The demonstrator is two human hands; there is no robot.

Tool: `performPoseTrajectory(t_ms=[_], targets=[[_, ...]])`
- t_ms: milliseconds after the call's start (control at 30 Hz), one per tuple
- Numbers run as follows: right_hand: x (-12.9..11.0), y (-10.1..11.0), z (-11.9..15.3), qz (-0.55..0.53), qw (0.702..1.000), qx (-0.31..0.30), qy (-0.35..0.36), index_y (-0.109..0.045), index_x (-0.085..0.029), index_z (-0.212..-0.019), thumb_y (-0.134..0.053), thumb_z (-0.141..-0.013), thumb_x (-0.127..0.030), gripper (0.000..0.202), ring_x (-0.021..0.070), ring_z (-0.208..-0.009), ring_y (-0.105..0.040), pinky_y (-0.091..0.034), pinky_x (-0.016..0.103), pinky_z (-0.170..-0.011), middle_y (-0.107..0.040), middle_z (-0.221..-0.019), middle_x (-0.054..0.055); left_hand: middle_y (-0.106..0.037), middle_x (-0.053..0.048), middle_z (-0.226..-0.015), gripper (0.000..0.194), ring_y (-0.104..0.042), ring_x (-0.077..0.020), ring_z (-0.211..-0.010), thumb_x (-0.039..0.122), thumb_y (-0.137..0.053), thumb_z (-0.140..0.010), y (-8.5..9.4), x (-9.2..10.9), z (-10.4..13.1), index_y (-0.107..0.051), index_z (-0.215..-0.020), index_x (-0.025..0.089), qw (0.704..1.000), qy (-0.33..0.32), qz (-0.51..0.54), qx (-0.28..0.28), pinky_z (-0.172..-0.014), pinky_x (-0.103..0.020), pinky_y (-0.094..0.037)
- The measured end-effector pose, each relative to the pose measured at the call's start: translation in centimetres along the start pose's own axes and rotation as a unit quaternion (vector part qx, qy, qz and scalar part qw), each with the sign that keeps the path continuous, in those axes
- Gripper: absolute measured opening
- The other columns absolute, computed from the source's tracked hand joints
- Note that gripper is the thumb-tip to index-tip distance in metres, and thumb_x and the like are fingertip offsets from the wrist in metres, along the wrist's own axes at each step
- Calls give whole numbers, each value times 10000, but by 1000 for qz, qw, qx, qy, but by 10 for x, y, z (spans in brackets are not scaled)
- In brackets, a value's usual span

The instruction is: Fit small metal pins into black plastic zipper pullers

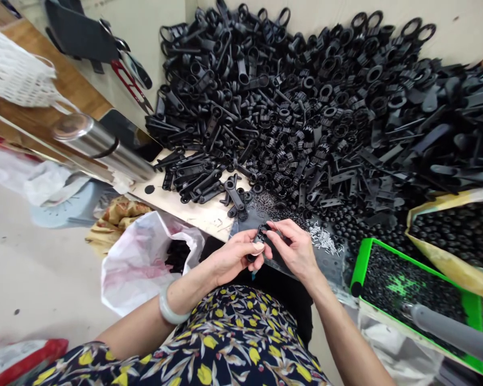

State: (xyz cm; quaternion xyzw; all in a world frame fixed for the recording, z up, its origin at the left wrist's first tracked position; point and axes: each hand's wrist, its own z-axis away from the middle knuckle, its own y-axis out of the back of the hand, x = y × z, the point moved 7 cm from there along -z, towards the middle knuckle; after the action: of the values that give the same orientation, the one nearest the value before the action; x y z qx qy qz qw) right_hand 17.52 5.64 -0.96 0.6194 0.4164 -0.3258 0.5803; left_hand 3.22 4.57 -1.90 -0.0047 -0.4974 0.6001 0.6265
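Just past the table's front edge, my left hand (241, 253) is closed around a small black plastic part (261, 234), its thumb on top. My right hand (292, 245) meets it from the right, thumb and forefinger pinched at the part's upper end; a thin pin-like piece seems to show at those fingertips, too small to name. Right of my right hand lies a little heap of silvery pins (324, 238). Beyond both hands is a large pile of black plastic parts (290, 112), with a few longer assembled pieces (235, 194) at its near left edge.
A green tray (357, 268) of small black pieces stands at the right, with a grey-handled tool (451, 324) across it. Behind it is a yellow-edged bag (446, 262) of black beads. At left are a steel flask (104, 147), red-handled scissors (131, 83) and a white plastic bag (134, 262).
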Motion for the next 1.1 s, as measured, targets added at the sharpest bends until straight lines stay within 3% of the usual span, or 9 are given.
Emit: performPoseTrajectory(t_ms=[133,233,367,467,567,667,833,967,1100], targets=[[-3,10,5,32,999,-5,-16,-724,-245,-1253,-660,-981,-405,322,140,-721,-604,-494,288,-644,-700,-1045,51,-642,-5,-803,290,-491,-70,-545,358,-742,-854,8,1,4,-630,-1037,165,999,-14,-37,17,-530,-211,-352],[4,29,16,63,996,35,-51,-741,-242,-1188,-650,-984,-411,280,134,-629,-533,-466,283,-611,-659,-845,8,-647,12,-796,291,-515,-96,-604,388,-739,-859,26,11,11,-658,-1054,187,969,-94,-189,126,-567,-219,-365],[17,32,33,109,992,3,-67,-750,-234,-1039,-593,-1014,-379,215,142,-648,-585,-476,282,-640,-693,-817,7,-697,8,-751,147,-608,-150,-693,335,-687,-897,30,21,18,-703,-847,198,816,-176,-493,245,-664,-258,-416],[16,24,37,149,988,-17,-43,-723,-235,-1048,-560,-1035,-357,205,157,-736,-642,-494,287,-697,-723,-926,31,-760,-1,-782,102,-663,-169,-694,259,-641,-926,22,21,11,-735,-906,223,706,-211,-627,253,-681,-280,-424],[11,16,33,178,984,-17,-17,-708,-242,-1077,-514,-1059,-338,218,165,-797,-659,-498,282,-723,-697,-960,45,-802,-16,-872,150,-722,-189,-772,195,-633,-925,16,21,-1,-742,-1019,236,655,-243,-683,212,-727,-297,-437],[8,6,25,214,976,-42,13,-705,-246,-1097,-472,-1076,-325,246,162,-835,-672,-500,269,-737,-687,-1006,53,-808,-10,-901,196,-735,-197,-805,185,-644,-926,13,22,-11,-734,-1083,259,645,-245,-706,162,-758,-309,-428],[14,2,23,292,952,-77,39,-717,-254,-1076,-459,-1083,-339,272,152,-781,-661,-461,258,-652,-684,-981,46,-750,-30,-757,86,-672,-207,-699,177,-697,-868,15,26,-19,-702,-798,228,658,-241,-701,136,-742,-314,-388],[13,6,25,290,953,-81,39,-727,-252,-1037,-470,-1076,-340,274,150,-759,-644,-431,263,-620,-683,-945,47,-719,-33,-744,85,-635,-211,-702,167,-700,-847,21,27,-19,-704,-813,245,728,-251,-624,135,-779,-315,-385],[10,16,23,207,978,-29,-2,-734,-244,-964,-536,-1038,-344,234,152,-742,-625,-447,273,-655,-688,-917,42,-708,-29,-767,9,-595,-197,-719,233,-720,-852,25,31,-13,-718,-844,238,806,-240,-515,166,-780,-306,-408]])
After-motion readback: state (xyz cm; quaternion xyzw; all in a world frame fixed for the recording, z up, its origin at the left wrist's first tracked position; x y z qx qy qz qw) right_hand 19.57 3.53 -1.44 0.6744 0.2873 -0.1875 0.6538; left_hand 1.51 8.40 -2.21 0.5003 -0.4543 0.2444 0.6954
